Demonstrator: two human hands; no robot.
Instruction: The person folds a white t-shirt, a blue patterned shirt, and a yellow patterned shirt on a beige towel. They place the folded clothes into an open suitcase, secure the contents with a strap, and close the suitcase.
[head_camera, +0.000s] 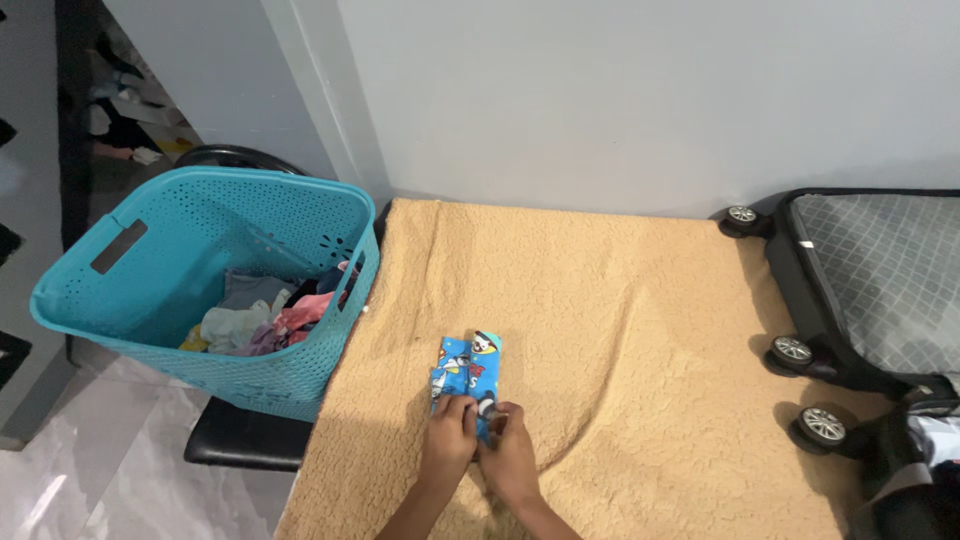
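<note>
From the head camera, looking down, a small blue cloth (466, 370) with cartoon prints lies folded into a narrow strip on a tan fleecy blanket (640, 330). It sits a little left of the blanket's middle, its far end pointing toward the grey wall (620, 90).

Both hands meet at the cloth's near end. The left hand (449, 434) lies on the near left corner, its fingers (455, 408) curled down and pinching the edge, so the cloth stretches away from the fingertips. The right hand (510, 455) is pressed up against the left, and its fingers (497, 420) are bent over the near right corner, gripping the fabric there. Most of the cloth shows beyond the knuckles; only its near edge is covered.

To the left, a teal laundry basket (150, 300) stands on a black stool (245, 440), touching the blanket's edge, with mixed clothes (265, 320) heaped inside. At the right, an open black suitcase (870, 290) with wheels rests on the blanket's far side.
</note>
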